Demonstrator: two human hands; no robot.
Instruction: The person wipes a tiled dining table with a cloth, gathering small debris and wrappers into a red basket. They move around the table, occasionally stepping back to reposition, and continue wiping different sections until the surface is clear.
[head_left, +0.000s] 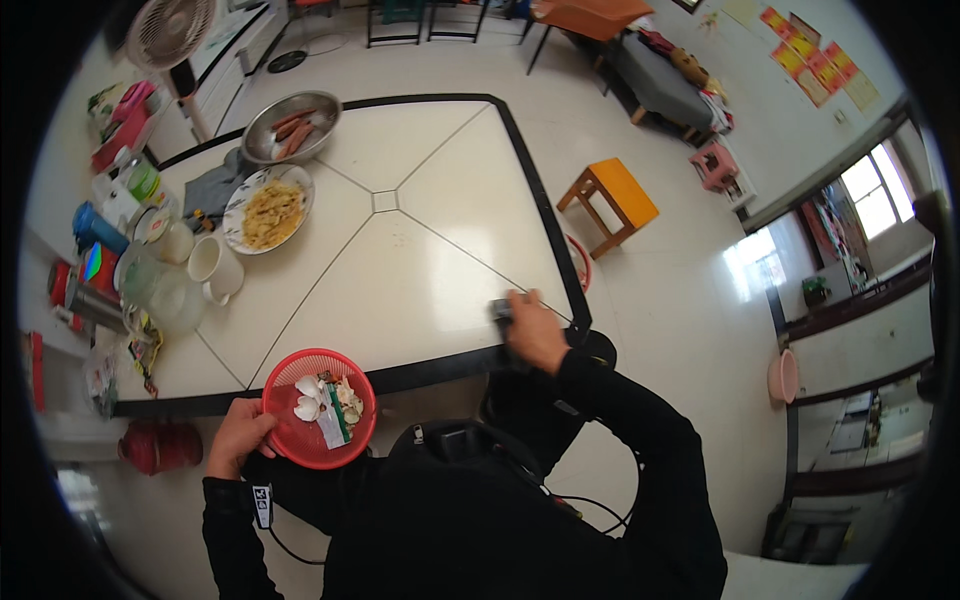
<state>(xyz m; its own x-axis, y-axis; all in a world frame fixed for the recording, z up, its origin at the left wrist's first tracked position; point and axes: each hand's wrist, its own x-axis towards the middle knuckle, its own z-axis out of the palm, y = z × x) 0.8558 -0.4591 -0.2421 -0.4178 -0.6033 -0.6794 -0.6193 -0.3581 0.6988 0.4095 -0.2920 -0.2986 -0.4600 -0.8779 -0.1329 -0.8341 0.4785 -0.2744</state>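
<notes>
My left hand (244, 429) grips the rim of a red plastic basket (281, 375) beside the table's near edge. Eggshells (307, 397), a green and white wrapper (331, 424) and other scraps lie inside the basket. My right hand (534, 330) is closed on a dark grey cloth (501, 309), somewhat blurred, at the near right corner of the white table (442, 262). Fingers partly hide the cloth. Farther back on the table are a plate of shredded yellowish food (271, 214) and a steel bowl (259, 142) with several reddish, long pieces in it.
A white mug (216, 264), glass jars (176, 296) and a plastic bottle (146, 180) crowd the table's left side. An orange-topped wooden stool (622, 191) stands right of the table. The black table edge (427, 371) runs between both hands. Cables hang near my sleeves.
</notes>
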